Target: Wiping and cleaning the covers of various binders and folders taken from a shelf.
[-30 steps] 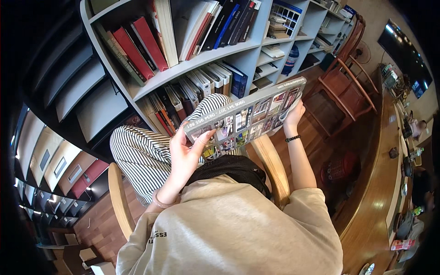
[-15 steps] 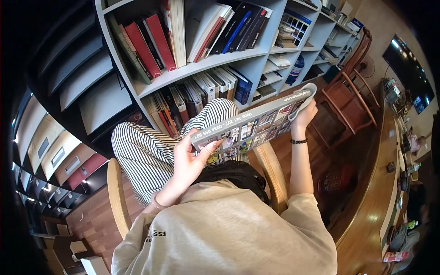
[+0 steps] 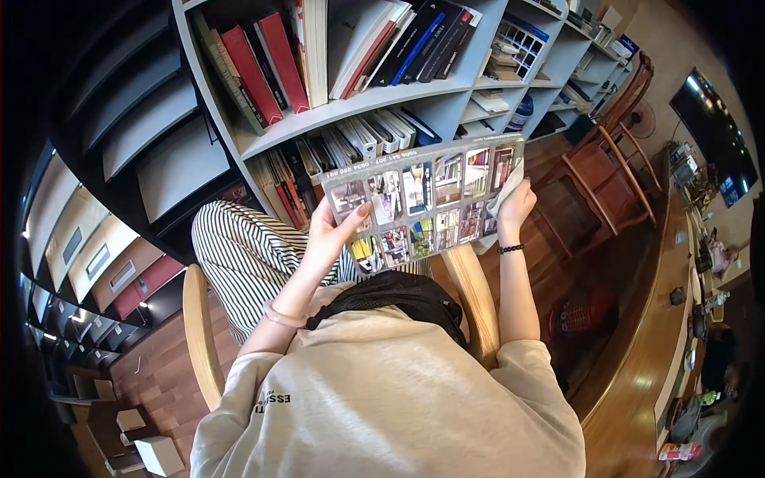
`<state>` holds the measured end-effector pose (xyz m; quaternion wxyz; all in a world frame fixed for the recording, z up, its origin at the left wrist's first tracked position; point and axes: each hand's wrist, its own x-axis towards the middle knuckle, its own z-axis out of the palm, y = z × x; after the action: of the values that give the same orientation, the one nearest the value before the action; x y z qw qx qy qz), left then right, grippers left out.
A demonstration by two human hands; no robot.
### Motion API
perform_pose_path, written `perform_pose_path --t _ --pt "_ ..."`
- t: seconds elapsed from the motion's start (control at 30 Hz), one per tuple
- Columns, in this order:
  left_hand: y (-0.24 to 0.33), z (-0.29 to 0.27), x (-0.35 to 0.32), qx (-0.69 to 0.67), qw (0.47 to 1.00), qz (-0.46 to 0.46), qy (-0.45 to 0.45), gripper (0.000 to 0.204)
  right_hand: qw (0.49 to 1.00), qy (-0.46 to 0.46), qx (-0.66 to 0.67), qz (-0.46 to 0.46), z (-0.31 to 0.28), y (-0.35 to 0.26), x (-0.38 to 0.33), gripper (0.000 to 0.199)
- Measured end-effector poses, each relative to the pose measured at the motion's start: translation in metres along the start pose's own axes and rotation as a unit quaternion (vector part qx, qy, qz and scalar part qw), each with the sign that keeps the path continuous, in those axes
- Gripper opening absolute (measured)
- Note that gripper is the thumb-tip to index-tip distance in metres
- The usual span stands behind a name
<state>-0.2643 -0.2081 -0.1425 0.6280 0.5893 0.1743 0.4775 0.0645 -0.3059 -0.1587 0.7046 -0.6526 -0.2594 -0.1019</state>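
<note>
A flat, thick-edged grey board [image 3: 418,205] with rows of small colour photos is held up over my lap, its photo face tilted toward me. My left hand [image 3: 330,236] grips its left end, thumb on the photos and fingers behind. At the right end, my right hand [image 3: 518,207] is closed around a light grey cloth [image 3: 508,191], which lies against the board's edge. The fingers behind the cloth are partly hidden. Whether that hand also bears the board's weight, I cannot tell.
Grey shelves [image 3: 351,111] of books and binders stand ahead. I sit between wooden armrests [image 3: 203,334]. A dark rack of sample panels [image 3: 96,275] is on the left; a wooden chair [image 3: 602,187] and a long wooden counter [image 3: 637,342] are on the right.
The board has tipped so its photo face shows more and its edge less. My right hand and the cloth have moved slightly nearer and left along the board's right end.
</note>
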Motion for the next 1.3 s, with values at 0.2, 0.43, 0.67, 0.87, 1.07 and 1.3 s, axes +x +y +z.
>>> perform_pose_path --t 0.2,0.43,0.67,0.87,1.07,1.3 --pt "-0.044 -0.013 0.016 -0.134 0.984 -0.120 -0.019 0.032 0.969 -0.042 -0.241 0.037 -0.001 -0.046 -0.026 0.061" --pt "-0.063 -0.010 0.023 -0.201 0.942 -0.264 -0.043 0.034 0.907 -0.153 -0.388 0.063 -0.028 -0.020 -0.029 0.063" --pt "-0.068 -0.007 0.020 -0.233 0.915 -0.328 -0.036 0.036 0.923 -0.037 -0.382 -0.039 -0.052 -0.049 -0.003 0.050" --pt "-0.072 -0.006 0.023 -0.217 0.917 -0.333 -0.034 0.032 0.990 0.000 0.107 -0.096 -0.066 -0.198 0.010 0.036" --pt "-0.070 0.005 0.028 -0.220 0.911 -0.349 -0.028 0.030 0.940 -0.129 0.306 -0.081 -0.062 -0.213 0.001 0.029" --pt "-0.077 0.009 0.016 -0.224 0.918 -0.327 0.003 0.032 0.961 -0.104 -0.124 -0.223 -0.021 -0.062 -0.009 0.027"
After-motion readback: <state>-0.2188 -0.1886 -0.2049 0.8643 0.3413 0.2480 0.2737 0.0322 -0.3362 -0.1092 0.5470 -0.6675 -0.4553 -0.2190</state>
